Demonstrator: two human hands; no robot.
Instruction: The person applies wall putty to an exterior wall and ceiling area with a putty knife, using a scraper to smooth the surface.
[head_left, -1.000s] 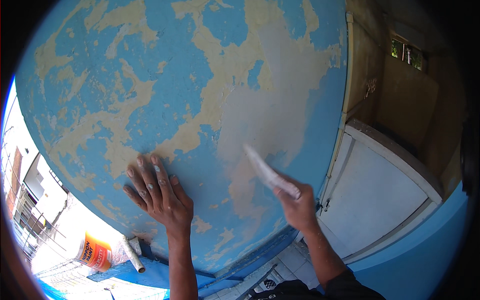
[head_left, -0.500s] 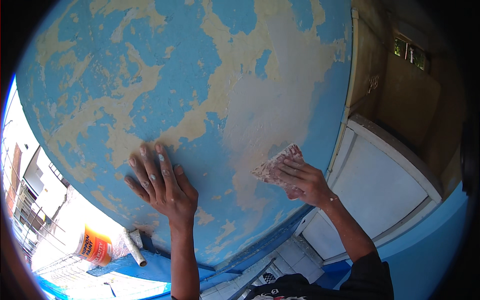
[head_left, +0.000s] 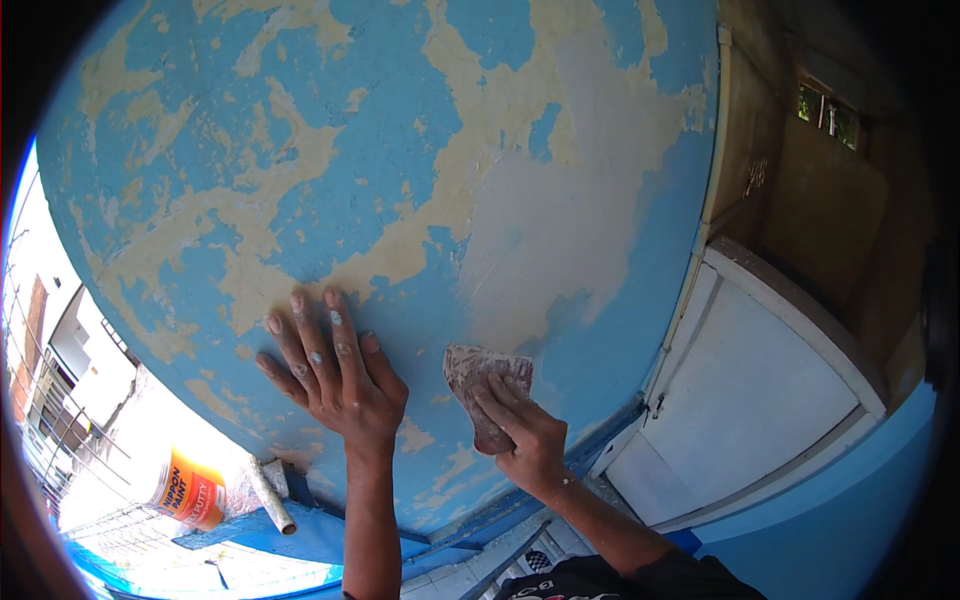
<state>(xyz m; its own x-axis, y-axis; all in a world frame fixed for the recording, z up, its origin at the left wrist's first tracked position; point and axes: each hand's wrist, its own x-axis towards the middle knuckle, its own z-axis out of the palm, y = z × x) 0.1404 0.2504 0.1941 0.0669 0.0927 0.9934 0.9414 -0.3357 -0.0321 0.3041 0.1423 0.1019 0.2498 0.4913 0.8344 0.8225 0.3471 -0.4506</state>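
In front of me is a blue wall [head_left: 380, 110] with cream patches where paint has flaked off. My left hand [head_left: 345, 385] lies flat against it, fingers spread, holding nothing; whitish smears mark its fingers. To its right, my right hand [head_left: 522, 432] grips a reddish putty spreader [head_left: 462, 375] coated with white putty. The spreader's wide edge points up and rests at the wall, just below a smooth pale putty patch [head_left: 550, 220]. My right fingers press on the spreader's face; the thumb is hidden.
At lower left, an orange and white bucket [head_left: 190, 490] stands beside a pale pipe [head_left: 270, 500] and blue ledge. Wire grid and bright outdoors lie beyond. A white-framed door [head_left: 760, 380] is at right, below a small window [head_left: 828, 112]. Light tiles [head_left: 445, 572] show beneath.
My right hand has drawn the spreader down and left along the wall. The putty patch's lower part looks changed, with more blue showing there. My left hand stays planted; the view has shifted slightly.
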